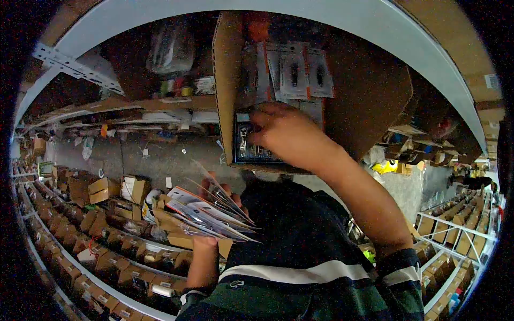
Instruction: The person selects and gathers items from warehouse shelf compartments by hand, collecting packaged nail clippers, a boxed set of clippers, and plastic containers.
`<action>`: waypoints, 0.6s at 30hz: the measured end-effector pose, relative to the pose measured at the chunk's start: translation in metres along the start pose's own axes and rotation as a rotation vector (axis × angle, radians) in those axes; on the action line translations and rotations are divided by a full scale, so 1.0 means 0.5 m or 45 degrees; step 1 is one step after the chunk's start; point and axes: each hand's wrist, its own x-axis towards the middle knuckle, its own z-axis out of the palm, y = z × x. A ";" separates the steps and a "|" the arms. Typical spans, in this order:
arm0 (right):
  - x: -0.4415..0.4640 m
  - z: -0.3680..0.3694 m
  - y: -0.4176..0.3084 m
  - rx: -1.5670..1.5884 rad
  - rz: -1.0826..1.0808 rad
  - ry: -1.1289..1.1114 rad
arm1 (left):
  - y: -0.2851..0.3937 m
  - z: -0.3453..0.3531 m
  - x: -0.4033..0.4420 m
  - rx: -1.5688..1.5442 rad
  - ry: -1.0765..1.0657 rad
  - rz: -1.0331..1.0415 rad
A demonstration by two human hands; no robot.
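Note:
An open cardboard box point(369, 101) stands in front of me on a shelf. Flat packets point(293, 72) with dark items and orange edges lie in its far part. My right hand point(286, 131) reaches into the near part, fingers bent down over a dark tray of small shiny items point(243, 142); what its fingertips hold, if anything, is hidden. Low at the left, outside the box, my left hand point(206, 238) is wrapped round a fanned stack of flat packets point(209, 211), some with orange edges.
A white shelf beam point(321, 16) arches above the box. Clear plastic bags point(171, 51) lie on the shelf to the left. Rows of cardboard bins point(96, 257) fill the lower left, and more racks point(455, 235) stand at the right. A person point(474, 182) is far off at the right.

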 end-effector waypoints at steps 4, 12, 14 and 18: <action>0.013 0.002 0.001 -0.143 -0.084 0.015 | -0.011 -0.042 0.023 0.121 -0.359 0.104; 0.050 -0.006 0.001 -0.031 -0.182 -0.181 | -0.004 -0.032 0.028 -0.059 -0.251 -0.005; 0.053 -0.003 0.003 0.000 -0.190 -0.190 | -0.002 -0.026 0.026 -0.013 -0.200 0.006; 0.060 -0.005 0.007 0.058 -0.163 -0.278 | 0.002 -0.010 0.023 -0.030 -0.172 0.009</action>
